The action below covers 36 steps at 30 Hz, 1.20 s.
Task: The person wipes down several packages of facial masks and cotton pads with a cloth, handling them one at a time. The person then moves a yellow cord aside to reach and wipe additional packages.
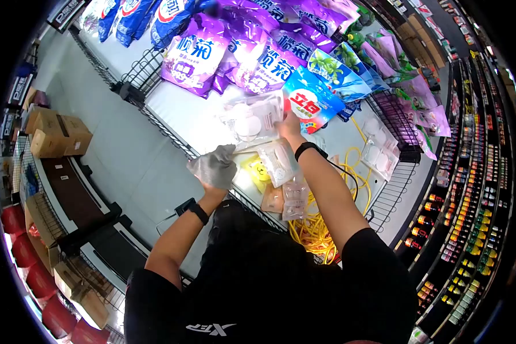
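Note:
My left hand [213, 186] is closed around a crumpled grey cloth [213, 165], which covers most of its fingers. It is at the near edge of a white display surface. My right hand [289, 126] has its fingers closed on the right edge of a clear plastic packet [251, 123] with white round items inside. Right beside that hand lies a blue detergent bag [314, 98]. Between my forearms are another clear packet [280, 162] with a bear print, a yellow bear-faced packet [258, 171] and a pinkish packet [294, 199].
Purple detergent bags [194, 54] and blue bags [172, 20] are piled at the back. A black wire rack [393, 112] borders the right, with packets [379, 150] nearby. Yellow cord [315, 232] lies coiled by my right arm. Bottle shelves [464, 229] line the far right; cardboard boxes [60, 135] stand left.

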{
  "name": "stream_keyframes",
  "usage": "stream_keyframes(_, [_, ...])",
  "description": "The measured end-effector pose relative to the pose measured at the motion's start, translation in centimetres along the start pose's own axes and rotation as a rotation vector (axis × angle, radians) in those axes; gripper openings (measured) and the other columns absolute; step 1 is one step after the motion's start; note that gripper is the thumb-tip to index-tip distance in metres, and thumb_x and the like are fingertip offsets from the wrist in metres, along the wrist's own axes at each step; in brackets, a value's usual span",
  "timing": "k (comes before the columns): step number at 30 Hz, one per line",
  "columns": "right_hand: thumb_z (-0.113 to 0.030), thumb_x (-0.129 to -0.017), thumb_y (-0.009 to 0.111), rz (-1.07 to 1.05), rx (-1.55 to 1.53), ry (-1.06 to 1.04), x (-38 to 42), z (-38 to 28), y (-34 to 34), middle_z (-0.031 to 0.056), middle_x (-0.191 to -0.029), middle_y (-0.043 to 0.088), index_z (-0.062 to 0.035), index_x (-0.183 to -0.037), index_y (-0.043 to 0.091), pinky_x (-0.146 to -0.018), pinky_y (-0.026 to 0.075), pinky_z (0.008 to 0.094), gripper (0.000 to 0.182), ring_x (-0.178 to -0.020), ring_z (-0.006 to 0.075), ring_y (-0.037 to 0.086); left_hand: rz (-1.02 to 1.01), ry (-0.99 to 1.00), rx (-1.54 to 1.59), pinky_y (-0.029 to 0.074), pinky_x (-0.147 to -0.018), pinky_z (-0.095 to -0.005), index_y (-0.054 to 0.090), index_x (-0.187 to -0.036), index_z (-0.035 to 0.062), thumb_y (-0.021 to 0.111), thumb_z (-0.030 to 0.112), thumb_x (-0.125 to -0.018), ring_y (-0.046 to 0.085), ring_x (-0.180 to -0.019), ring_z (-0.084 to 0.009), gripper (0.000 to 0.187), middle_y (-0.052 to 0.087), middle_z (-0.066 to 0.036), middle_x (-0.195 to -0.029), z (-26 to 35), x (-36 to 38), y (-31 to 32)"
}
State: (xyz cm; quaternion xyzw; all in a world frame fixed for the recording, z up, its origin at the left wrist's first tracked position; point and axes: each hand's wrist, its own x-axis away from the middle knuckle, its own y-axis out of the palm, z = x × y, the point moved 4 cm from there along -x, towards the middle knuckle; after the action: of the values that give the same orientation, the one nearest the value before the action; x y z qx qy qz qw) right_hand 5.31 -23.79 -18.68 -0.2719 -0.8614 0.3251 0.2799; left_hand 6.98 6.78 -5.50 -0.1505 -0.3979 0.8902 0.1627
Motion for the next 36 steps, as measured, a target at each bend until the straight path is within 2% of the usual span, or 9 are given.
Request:
stream_keyframes(4, [-0.018, -0.082, 0.074, 0.110, -0.157, -0.254, 0.5, 2.0, -3.0, 0.0127, -0.092, 0.071, -0.0019, -0.102, 0.068, -0.072, 0.052, 0.0333, 0.026, -0.075, 0.0246, 0.067, 0.041, 0.070, 0.023, 0.041, -0.064, -0.0299, 0.075, -0.086, 0.0193, 0.074, 0.013, -0.061, 0.063, -0.062, -0.0111, 0.025, 0.072, 0.006, -0.073, 1.2, -0.6, 0.0])
stream_keyframes(9, [-0.012, -0.091, 0.068, -0.093, -0.539, -0.014, 5.5, 6.8, -16.3, 0.0007, -0.087, 0.066, -0.0024, -0.111, 0.062, -0.066, 0.049, 0.0252, 0.023, -0.074, 0.0093, 0.059, 0.006, 0.043, 0.271, 0.050, -0.062, -0.0227, 0.076, -0.090, 0.0180, 0.073, 0.008, -0.068, 0.066, -0.064, -0.0107, 0.025, 0.073, 0.002, -0.076, 1.1, -1.3, 1.6])
stream_keyframes(16, [-0.015, -0.094, 0.064, 0.158, 0.123, -0.050, -2.1, 28.1, -36.3, 0.0082, -0.099, 0.069, 0.0003, -0.116, 0.061, -0.077, 0.051, 0.0310, 0.028, -0.089, 0.0140, 0.063, -0.112, -0.086, 0.388, 0.056, -0.071, -0.0249, 0.073, -0.095, 0.0019, 0.074, -0.001, -0.068, 0.068, -0.073, -0.0115, 0.027, 0.074, -0.006, -0.082, 2.7, -2.6, 2.6])
stream_keyframes(19, [-0.016, -0.089, 0.066, 0.272, 0.321, -0.079, -6.2, 27.0, -41.4, 0.0113, -0.100, 0.071, -0.0011, -0.121, 0.060, -0.086, 0.051, 0.0316, 0.036, -0.092, 0.0207, 0.066, -0.128, -0.108, 0.385, 0.057, -0.072, -0.0258, 0.073, -0.097, -0.0003, 0.076, -0.003, -0.069, 0.069, -0.076, -0.0120, 0.027, 0.074, -0.009, -0.083, 2.4, -2.8, 3.1])
stream_keyframes(23, [-0.047, -0.073, 0.078, 0.930, 0.577, 0.614, -4.7, 19.5, -37.5, 0.0286, -0.131, 0.052, 0.0029, -0.135, 0.045, -0.098, 0.044, 0.0515, 0.086, -0.117, 0.0434, 0.053, -0.077, -0.083, 0.347, 0.054, -0.066, -0.0278, 0.074, -0.091, 0.0046, 0.078, 0.002, -0.068, 0.069, -0.066, -0.0185, 0.024, 0.073, -0.012, -0.079, 2.6, -3.3, 3.3])
stream_keyframes(25, [-0.039, -0.075, 0.078, 1.077, 0.475, 0.203, -6.5, 21.8, -31.0, 0.0319, -0.130, 0.048, 0.0079, -0.132, 0.043, -0.102, 0.039, 0.0521, 0.082, -0.118, 0.0465, 0.047, -0.073, -0.082, 0.343, 0.054, -0.065, -0.0280, 0.074, -0.091, 0.0051, 0.078, 0.003, -0.068, 0.069, -0.066, -0.0197, 0.024, 0.073, -0.012, -0.079, 2.5, -3.6, 3.8])
stream_keyframes(29, [-0.029, -0.082, 0.076, 0.715, 0.117, -0.256, 3.5, 8.4, -11.4, 0.0243, -0.119, 0.053, 0.0054, -0.127, 0.047, -0.102, 0.036, 0.0500, 0.063, -0.114, 0.0388, 0.049, -0.132, -0.121, 0.316, 0.056, -0.071, -0.0265, 0.072, -0.097, 0.0000, 0.079, 0.000, -0.071, 0.071, -0.077, -0.0161, 0.028, 0.074, -0.012, -0.088, 1.7, -3.5, 3.9])
stream_keyframes(32, [-0.045, -0.076, 0.076, 0.409, 0.357, -0.115, 10.8, 1.8, -4.4, 0.0324, -0.136, 0.050, -0.0024, -0.133, 0.052, -0.109, 0.033, 0.0561, 0.075, -0.130, 0.0531, 0.040, -0.170, -0.116, 0.276, 0.057, -0.074, -0.0261, 0.072, -0.101, -0.0026, 0.077, -0.002, -0.073, 0.072, -0.082, -0.0149, 0.029, 0.075, -0.011, -0.092, 0.8, -3.0, 3.0])
stream_keyframes(36, [-0.032, -0.084, 0.070, 0.369, 0.207, -0.094, 12.2, 5.8, -2.8, 0.0285, -0.127, 0.059, -0.0013, -0.123, 0.060, -0.101, 0.044, 0.0546, 0.051, -0.120, 0.0493, 0.053, -0.179, -0.068, 0.414, 0.057, -0.073, -0.0257, 0.071, -0.103, -0.0020, 0.074, -0.003, -0.074, 0.070, -0.083, -0.0139, 0.029, 0.074, -0.010, -0.093, -0.3, -1.9, 3.9])
